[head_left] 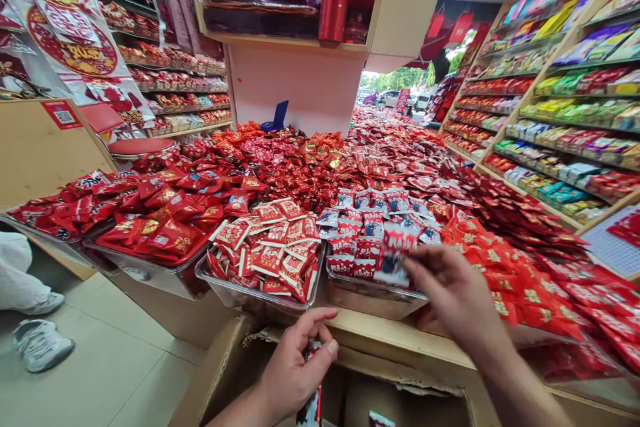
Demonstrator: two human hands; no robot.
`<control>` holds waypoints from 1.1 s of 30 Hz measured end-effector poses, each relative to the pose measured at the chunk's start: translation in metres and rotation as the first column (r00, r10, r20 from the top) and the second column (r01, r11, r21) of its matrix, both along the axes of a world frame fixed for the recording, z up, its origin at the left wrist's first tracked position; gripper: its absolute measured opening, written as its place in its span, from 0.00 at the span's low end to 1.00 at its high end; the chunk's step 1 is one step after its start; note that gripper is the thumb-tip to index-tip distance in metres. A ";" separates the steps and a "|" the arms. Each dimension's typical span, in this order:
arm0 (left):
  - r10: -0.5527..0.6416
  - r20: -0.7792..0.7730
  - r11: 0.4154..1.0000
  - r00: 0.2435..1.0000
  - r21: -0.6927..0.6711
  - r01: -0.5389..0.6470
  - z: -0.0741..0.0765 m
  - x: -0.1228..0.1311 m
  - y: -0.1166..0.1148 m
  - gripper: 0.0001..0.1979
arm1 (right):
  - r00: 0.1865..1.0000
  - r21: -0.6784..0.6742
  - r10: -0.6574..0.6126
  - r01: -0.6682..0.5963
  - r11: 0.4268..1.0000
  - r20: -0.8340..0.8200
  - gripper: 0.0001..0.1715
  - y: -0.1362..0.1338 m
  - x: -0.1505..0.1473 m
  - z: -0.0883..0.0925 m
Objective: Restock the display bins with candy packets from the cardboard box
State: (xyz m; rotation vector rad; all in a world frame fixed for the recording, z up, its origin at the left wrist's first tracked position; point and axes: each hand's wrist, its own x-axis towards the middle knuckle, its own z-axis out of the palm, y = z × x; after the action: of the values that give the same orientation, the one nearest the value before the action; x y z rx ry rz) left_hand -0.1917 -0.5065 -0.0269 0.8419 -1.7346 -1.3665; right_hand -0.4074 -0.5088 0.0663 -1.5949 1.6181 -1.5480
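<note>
My right hand, slightly blurred, pinches a small red-and-white candy packet at the front of a clear bin. That bin is filled with rows of similar packets with dark pictures and white lettering. Lower down, my left hand curls its fingers around red, dark and white candy packets; how many it holds is hidden. It is above an open cardboard box with torn edges. Inside the box, part of another packet shows at the bottom of the view.
Neighbouring clear bins hold cream-and-red packets, red bags and orange-red packets. More red sweets spread behind. Stocked shelves line the right. A person's shoe is on the tiled floor at left, near a red stool.
</note>
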 end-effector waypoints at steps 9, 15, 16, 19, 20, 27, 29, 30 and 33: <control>-0.010 0.257 0.990 0.966 -0.132 0.046 -0.041 0.008 -0.008 0.15 | 0.843 0.206 -0.088 0.229 0.951 -0.531 0.10 -0.164 -0.013 0.055; -0.017 0.332 0.957 0.943 -0.268 0.112 -0.043 0.010 -0.013 0.12 | 0.665 0.249 -0.023 0.311 0.917 -0.746 0.07 -0.178 0.004 0.050; -0.012 0.335 0.949 0.942 -0.294 0.117 -0.042 0.010 -0.013 0.12 | 0.640 0.255 -0.006 0.314 0.915 -0.768 0.07 -0.178 0.005 0.049; 0.005 0.329 0.921 0.944 -0.369 0.124 -0.043 0.010 -0.013 0.11 | 0.588 0.258 0.025 0.317 0.913 -0.808 0.09 -0.176 0.003 0.050; 0.013 0.324 0.914 0.946 -0.389 0.120 -0.043 0.010 -0.013 0.11 | 0.577 0.253 0.024 0.319 0.913 -0.816 0.10 -0.173 0.000 0.052; 0.000 0.306 0.868 0.952 -0.473 0.152 -0.040 0.011 -0.013 0.09 | 0.527 0.234 0.007 0.365 0.901 -0.850 0.13 -0.127 -0.043 0.070; 0.005 0.299 0.853 0.954 -0.499 0.151 -0.041 0.011 -0.013 0.09 | 0.509 0.288 0.068 0.366 0.885 -0.858 0.17 -0.112 -0.052 0.063; 0.008 0.296 0.847 0.955 -0.510 0.151 -0.041 0.010 -0.013 0.09 | 0.500 0.304 0.099 0.349 0.886 -0.861 0.19 -0.106 -0.055 0.058; 0.020 0.295 0.835 0.955 -0.530 0.146 -0.041 0.010 -0.013 0.09 | 0.479 0.266 0.118 0.255 0.929 -0.870 0.24 -0.093 -0.056 0.041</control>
State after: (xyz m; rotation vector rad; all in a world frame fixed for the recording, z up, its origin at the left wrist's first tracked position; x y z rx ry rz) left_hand -0.1819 -0.5195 -0.0676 0.6759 -2.2469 -0.7239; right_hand -0.4632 -0.6017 0.1069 -2.2677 2.2977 -0.2490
